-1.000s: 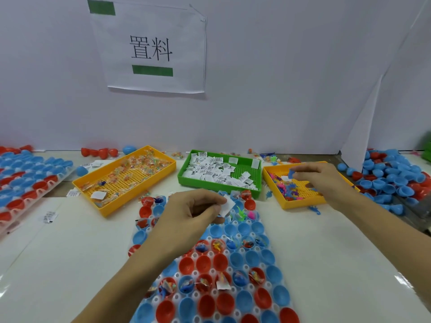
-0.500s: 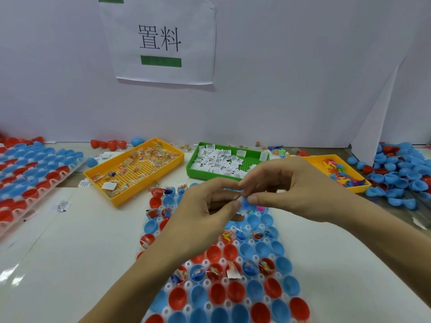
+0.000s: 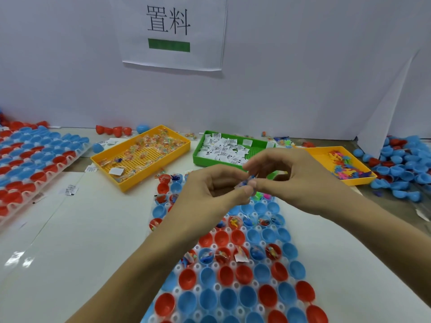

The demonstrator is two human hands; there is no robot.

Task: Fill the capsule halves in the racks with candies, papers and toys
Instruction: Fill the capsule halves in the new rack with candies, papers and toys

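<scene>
White paper covers the wall at the back, and a sheet with two big black signs (image 3: 171, 31) hangs on it. Below is a pale table (image 3: 70, 241). Both hands meet over the rack (image 3: 233, 287) of red and blue capsule halves. The left hand (image 3: 210, 194) and the right hand (image 3: 300, 180) pinch something tiny together at their fingertips; it looks like a small blue toy (image 3: 247, 181) with a bit of paper, but it is too small to be sure. So this step seems to be getting the little things ready for one cup. Next, I think they must be dropped into an empty half, and that needs a careful aim, because the cups sit close together. Some halves near the far end and in the middle rows already hold things; many near ones do not. Behind the rack stand a yellow tray of candies (image 3: 140, 157), a green tray of papers (image 3: 224, 150) and another yellow tray of toys (image 3: 342, 166). A second rack (image 3: 30, 164) lies at the left, and loose blue halves (image 3: 405, 169) are piled at the right.
</scene>
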